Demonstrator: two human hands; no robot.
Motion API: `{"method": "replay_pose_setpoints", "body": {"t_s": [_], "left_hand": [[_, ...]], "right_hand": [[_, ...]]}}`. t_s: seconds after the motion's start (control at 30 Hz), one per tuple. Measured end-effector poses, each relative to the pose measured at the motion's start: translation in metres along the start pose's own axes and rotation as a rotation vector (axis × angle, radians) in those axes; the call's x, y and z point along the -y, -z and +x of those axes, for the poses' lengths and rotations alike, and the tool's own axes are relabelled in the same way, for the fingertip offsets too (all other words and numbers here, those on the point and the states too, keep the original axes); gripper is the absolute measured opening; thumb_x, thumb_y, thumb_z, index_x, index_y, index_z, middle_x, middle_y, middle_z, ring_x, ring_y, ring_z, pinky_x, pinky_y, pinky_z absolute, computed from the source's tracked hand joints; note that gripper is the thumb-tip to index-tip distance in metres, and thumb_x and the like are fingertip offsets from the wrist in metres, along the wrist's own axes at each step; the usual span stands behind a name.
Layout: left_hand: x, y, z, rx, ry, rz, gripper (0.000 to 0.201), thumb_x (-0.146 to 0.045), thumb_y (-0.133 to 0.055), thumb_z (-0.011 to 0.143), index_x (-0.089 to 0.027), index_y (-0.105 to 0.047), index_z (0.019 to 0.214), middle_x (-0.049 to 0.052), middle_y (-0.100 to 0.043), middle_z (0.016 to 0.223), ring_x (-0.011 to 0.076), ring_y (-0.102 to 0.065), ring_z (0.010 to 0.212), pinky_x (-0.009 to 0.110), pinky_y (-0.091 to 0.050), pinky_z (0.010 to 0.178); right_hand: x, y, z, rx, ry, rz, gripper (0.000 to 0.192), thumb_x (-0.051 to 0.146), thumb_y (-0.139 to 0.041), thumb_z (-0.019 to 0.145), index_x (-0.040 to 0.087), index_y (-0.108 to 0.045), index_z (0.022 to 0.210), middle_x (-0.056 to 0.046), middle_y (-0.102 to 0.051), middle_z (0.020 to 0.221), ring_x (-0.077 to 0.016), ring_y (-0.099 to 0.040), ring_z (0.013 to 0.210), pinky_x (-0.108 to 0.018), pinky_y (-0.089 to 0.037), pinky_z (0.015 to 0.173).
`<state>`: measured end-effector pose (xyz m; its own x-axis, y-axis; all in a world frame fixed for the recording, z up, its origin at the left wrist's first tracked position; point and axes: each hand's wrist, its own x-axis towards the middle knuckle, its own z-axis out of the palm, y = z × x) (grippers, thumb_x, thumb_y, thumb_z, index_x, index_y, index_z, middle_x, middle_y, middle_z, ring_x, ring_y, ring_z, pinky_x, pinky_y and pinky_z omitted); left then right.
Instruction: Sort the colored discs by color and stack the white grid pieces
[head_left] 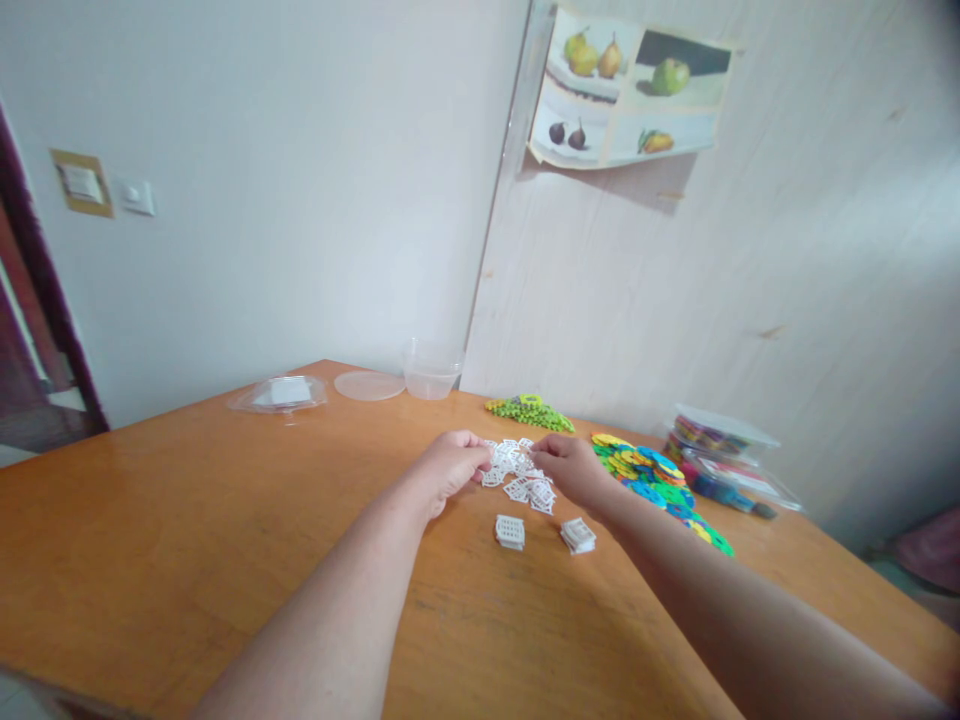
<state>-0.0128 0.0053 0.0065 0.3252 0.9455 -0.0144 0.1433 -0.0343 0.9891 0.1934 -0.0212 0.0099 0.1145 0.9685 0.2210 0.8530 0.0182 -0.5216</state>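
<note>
A loose heap of small white plastic openwork pieces point(510, 458) lies on the wooden table between my two hands. My left hand point(453, 464) is at the heap's left edge, its thumb and fingers closed on a white openwork piece. From the right, my right hand point(568, 464) reaches in with fingertips pinched on another white openwork piece; its exact outline is hard to see. Nearer to me are two neat stacks of the same white pieces, a left stack point(510, 532) and a right stack point(577, 536).
Behind the heap is a pile of green pieces point(534, 412). Multicoloured discs point(649, 475) spread beside my right forearm, with clear boxes point(720, 432) beyond. A clear tub point(433, 370), a round lid point(369, 386) and a clear plastic package point(279, 394) stand along the table's back edge.
</note>
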Motion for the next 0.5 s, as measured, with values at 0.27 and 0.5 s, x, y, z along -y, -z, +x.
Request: {"method": "replay_pose_setpoints", "body": {"t_s": [0.27,0.5], "left_hand": [[-0.002,-0.001,-0.004,0.072,0.032,-0.084,0.014,-0.03,-0.062,0.076,-0.016,-0.06,0.078,0.004,-0.067,0.069,0.0108,-0.057,0.059,0.021,-0.04,0.057],[-0.006,-0.001,-0.008,0.12,0.029,-0.142,0.021,-0.036,-0.065,0.074,-0.016,-0.058,0.075,0.002,-0.064,0.068,0.009,-0.055,0.058,0.02,-0.039,0.057]], "right_hand": [[0.031,-0.006,-0.023,0.088,0.041,0.406,0.013,0.028,-0.057,0.073,0.017,-0.061,0.08,0.003,-0.056,0.064,-0.0097,-0.046,0.055,-0.021,-0.035,0.051],[0.036,-0.004,-0.032,0.071,0.096,0.381,0.014,0.031,-0.057,0.076,0.017,-0.059,0.078,0.005,-0.052,0.063,-0.0098,-0.044,0.057,-0.021,-0.034,0.051]]}}
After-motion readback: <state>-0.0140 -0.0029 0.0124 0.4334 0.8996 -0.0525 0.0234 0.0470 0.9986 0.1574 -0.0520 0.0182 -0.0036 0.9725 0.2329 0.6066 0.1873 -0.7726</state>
